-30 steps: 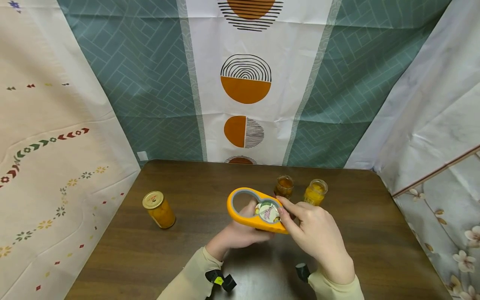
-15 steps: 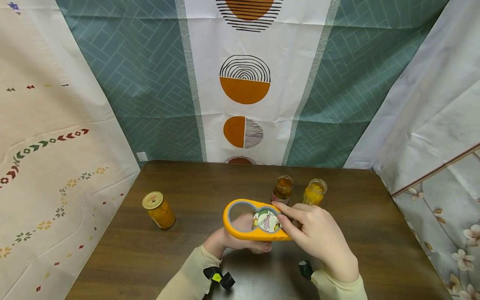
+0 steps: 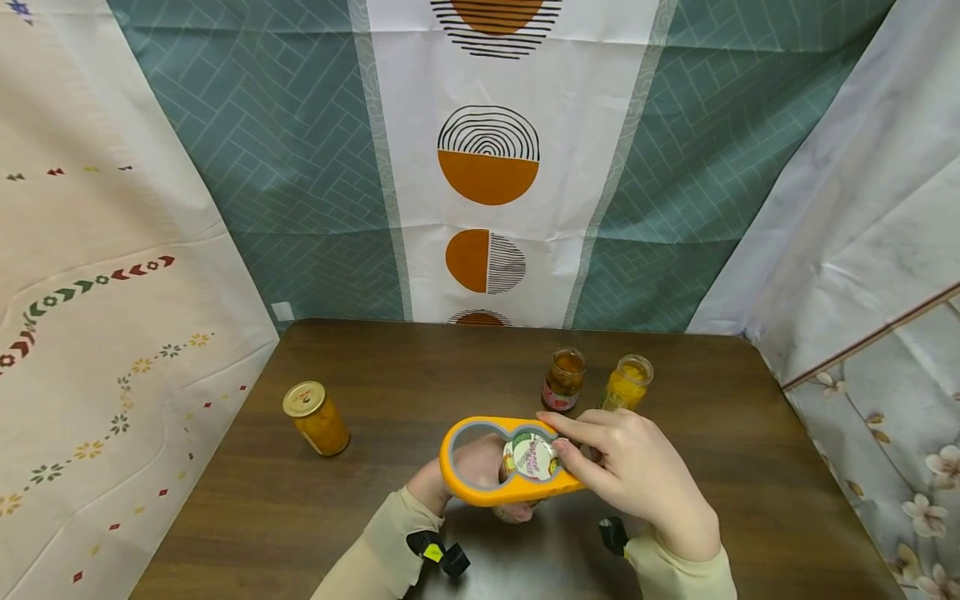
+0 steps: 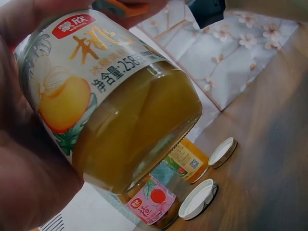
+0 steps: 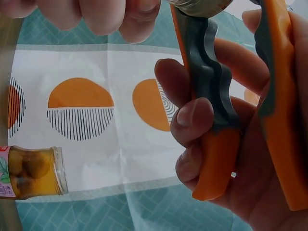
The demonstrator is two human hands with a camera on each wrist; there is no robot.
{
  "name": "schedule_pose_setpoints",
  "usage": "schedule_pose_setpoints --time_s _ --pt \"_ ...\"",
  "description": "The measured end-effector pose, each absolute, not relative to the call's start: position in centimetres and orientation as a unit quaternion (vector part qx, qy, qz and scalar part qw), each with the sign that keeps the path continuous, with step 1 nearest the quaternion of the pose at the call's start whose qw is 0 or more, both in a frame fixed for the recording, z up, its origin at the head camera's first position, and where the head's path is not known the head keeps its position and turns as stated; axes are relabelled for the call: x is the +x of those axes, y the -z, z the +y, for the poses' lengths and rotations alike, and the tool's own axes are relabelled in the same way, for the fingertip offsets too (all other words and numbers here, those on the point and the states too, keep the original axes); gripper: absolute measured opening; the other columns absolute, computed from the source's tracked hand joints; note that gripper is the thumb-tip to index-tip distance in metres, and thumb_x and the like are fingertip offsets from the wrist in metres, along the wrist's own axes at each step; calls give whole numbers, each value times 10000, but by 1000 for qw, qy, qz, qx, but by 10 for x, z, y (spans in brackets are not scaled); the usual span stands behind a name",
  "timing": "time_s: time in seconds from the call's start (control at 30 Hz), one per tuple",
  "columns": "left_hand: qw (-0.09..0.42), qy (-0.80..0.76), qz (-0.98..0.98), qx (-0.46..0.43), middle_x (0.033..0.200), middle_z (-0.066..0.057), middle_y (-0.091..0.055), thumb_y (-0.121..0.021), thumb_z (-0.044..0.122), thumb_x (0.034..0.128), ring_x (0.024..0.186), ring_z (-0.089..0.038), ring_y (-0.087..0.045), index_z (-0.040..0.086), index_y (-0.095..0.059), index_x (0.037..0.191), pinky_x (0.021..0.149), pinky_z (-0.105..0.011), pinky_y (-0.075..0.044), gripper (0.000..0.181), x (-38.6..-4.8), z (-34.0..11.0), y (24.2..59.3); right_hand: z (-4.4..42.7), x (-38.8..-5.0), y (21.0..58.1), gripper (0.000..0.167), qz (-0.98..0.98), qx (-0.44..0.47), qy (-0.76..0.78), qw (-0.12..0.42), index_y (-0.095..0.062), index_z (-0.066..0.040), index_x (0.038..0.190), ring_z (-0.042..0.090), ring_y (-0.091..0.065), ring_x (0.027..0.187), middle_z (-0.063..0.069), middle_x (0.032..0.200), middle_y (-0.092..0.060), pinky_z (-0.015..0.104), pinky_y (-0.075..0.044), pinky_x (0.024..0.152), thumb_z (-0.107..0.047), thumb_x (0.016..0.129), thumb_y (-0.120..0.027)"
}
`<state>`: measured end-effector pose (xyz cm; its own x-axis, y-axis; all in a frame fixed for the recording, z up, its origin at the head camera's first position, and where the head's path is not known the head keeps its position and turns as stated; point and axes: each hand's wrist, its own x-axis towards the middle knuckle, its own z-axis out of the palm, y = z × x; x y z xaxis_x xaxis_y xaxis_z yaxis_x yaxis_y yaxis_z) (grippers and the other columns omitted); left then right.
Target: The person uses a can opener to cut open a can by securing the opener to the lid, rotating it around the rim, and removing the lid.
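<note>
My left hand (image 3: 474, 460) grips a glass jar of peaches (image 4: 130, 130), its fingers wrapped around the label. An orange and grey jar opener (image 3: 480, 495) lies around the jar's printed lid (image 3: 532, 455), seen through the opener's smaller ring. My right hand (image 3: 637, 462) holds the opener's handle end, with forefinger and thumb on top. In the right wrist view, curled fingers (image 5: 194, 119) wrap one of the two handles. Through the opener's larger ring, part of the left hand shows.
A gold-lidded jar (image 3: 318, 418) stands at the table's left. Back right are two lidless jars, one brown (image 3: 564, 379) and one yellow (image 3: 627, 382). Two loose lids, one nearer (image 4: 198, 198) and one farther (image 4: 224, 151), rest beside them on the wooden table (image 3: 420, 375).
The opener and the jar have come down toward my body and slightly left, the opener's tilt lessening. More of the brown jar shows. Both hands keep their hold.
</note>
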<state>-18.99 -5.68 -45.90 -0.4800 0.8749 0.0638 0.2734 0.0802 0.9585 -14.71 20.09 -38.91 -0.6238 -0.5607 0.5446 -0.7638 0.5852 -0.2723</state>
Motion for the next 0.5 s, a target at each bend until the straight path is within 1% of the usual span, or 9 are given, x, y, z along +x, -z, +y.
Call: schedule_pose_setpoints --time_s 0.07,0.1,0.13,0.23,0.3,0.4,0.47,0.5 --pt "286 -533 675 423 1366 -51 -640 -838 219 872 1138 -8 -561 -39 -511 1500 1129 -305 -438 753 -190 -57 459 201 -146 389 350 -871 378 -246 195 -761 -297 1352 -33 -490 688 -208 890 -641 188 -429 605 -324 1003 -748" --pt "292 -539 667 423 1335 -76 -660 -836 208 877 1127 -13 -570 -50 -529 1476 1126 -314 -444 720 -190 -56 459 201 -145 390 357 -873 376 -245 189 -755 -298 1362 -29 -501 694 -200 912 -656 195 -436 607 -345 1008 -744" --pt "289 -540 667 424 1292 -66 -683 -835 183 870 1108 -8 -579 -51 -555 1448 1117 -310 -451 684 -190 -56 460 201 -145 390 365 -875 375 -244 184 -749 -299 1371 -27 -508 701 -193 931 -667 202 -441 608 -370 1013 -738" --pt "299 -559 645 426 1202 -152 -731 -823 90 879 1068 -26 -615 -74 -593 1387 1102 -332 -471 581 -191 -55 462 201 -145 390 434 -880 374 -237 173 -724 -300 1403 -23 -528 715 -174 977 -686 216 -450 612 -483 1009 -722" --pt "300 -564 644 422 1211 -185 -732 -829 72 874 1070 -28 -623 -80 -601 1379 1106 -334 -469 575 -191 -55 462 202 -145 389 557 -879 380 -233 172 -709 -292 1420 -28 -530 716 -170 975 -680 221 -455 618 -604 960 -732" --pt "284 -557 661 414 1292 -139 -717 -847 64 852 1107 -27 -607 -69 -584 1421 1127 -323 -447 640 -190 -57 461 202 -146 389 800 -877 388 -227 169 -682 -290 1447 -35 -570 777 -175 1039 -689 233 -488 659 -776 816 -760" --pt "268 -545 680 412 1333 -85 -704 -860 76 828 1132 -10 -591 -61 -593 1426 1136 -306 -430 669 -189 -57 460 202 -146 389 916 -876 392 -227 166 -670 -283 1461 -16 -612 820 -170 1089 -705 250 -510 684 -821 728 -786" --pt "265 -541 685 410 1328 -76 -709 -861 74 820 1125 -8 -593 -61 -603 1419 1132 -303 -433 666 -189 -57 459 201 -146 389 941 -875 394 -227 165 -667 -283 1464 -6 -627 841 -165 1108 -712 257 -517 692 -823 706 -800"
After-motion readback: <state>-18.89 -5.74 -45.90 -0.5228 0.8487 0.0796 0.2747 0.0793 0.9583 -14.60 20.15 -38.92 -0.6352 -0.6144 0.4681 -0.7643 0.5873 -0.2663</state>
